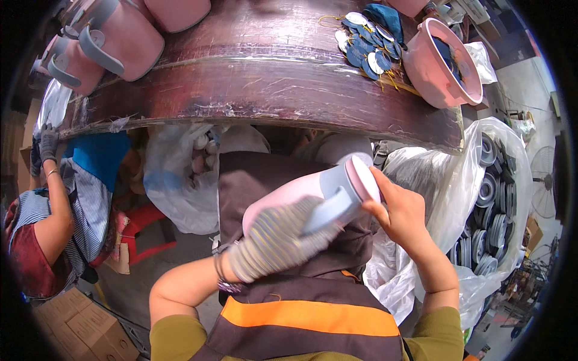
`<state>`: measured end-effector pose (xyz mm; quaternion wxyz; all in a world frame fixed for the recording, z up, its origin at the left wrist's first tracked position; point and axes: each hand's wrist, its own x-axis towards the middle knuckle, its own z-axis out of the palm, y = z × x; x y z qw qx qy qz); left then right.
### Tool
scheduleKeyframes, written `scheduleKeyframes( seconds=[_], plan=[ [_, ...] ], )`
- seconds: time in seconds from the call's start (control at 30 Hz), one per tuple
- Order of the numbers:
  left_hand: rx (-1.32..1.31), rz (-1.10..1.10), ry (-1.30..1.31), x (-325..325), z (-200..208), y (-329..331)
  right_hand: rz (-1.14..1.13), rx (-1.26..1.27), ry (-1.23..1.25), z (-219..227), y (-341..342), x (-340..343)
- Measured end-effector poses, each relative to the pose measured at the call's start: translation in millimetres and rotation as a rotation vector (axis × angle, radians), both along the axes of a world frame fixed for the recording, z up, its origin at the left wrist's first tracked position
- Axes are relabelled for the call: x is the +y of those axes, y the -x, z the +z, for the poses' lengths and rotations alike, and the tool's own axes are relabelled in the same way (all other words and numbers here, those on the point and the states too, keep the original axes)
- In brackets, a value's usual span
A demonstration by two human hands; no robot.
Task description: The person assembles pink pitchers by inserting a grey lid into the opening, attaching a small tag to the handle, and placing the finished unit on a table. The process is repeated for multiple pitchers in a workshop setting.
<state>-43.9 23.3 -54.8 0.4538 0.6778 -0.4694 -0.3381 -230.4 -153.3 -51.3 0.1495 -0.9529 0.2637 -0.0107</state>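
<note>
A pink insulated jug (286, 195) with a grey collar and grey handle (331, 212) lies tilted across my lap, its top toward the right. Striped grey knit covers my left hand (277, 240), which is wrapped around the jug's body beside the handle; this hand is a little blurred. My bare right hand (400, 207) grips the pink round lid (365, 178) at the jug's top, fingers at its far edge and thumb at the near one. My dark apron (301, 289) with an orange band lies under the jug.
Several pink jugs (129, 45) stand on the dark table (253, 90) at the far left. Round blue and white tags (367, 45) with yellow strings lie near a pink bucket (430, 66). A plastic bag of grey round parts (481, 222) sits right. A co-worker's gloved hand (48, 144) shows left, above cartons (84, 325).
</note>
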Motion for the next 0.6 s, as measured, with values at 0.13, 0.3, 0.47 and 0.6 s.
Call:
scheduleKeyframes(
  seconds=[0.13,0.3,0.47,0.6],
  plan=[
    [-0.174,-0.083,0.207,0,-10,6,-0.007,-0.07,-0.029,18,-5,10],
    [0.349,-0.215,-0.051,-11,-11,-81,0.508,-0.249,-0.006,45,-8,11],
    [0.426,-0.421,-0.171,-17,-12,-87,0.714,-0.5,-0.266,25,-35,-2],
    [0.472,-0.421,-0.316,-11,-5,-75,0.721,-0.519,-0.418,19,-46,4]
  ],
)
